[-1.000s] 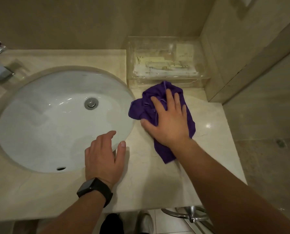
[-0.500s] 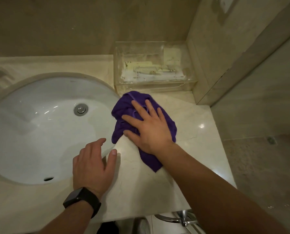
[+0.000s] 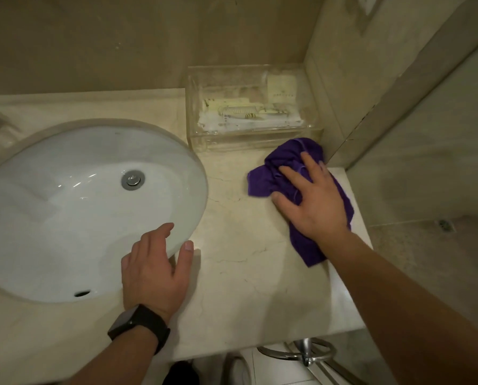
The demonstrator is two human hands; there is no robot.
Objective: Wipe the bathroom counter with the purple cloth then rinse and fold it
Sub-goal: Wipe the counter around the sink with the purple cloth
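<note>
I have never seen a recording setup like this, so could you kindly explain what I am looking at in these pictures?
There is no machine here. A person wears a wide-angle camera on their head that looks forward and down, so you see their own two arms from above.

The surface is a pale marble bathroom counter with a white oval sink set into it and a metal drain in the basin. At the back stands a clear box that holds what look like packaged toiletries.

The right hand lies on a crumpled purple cloth, fingers spread, pressing it on the counter near the far right corner, just in front of the box. The left hand, with a black watch on its wrist, holds nothing and rests at the sink's near edge.
</note>
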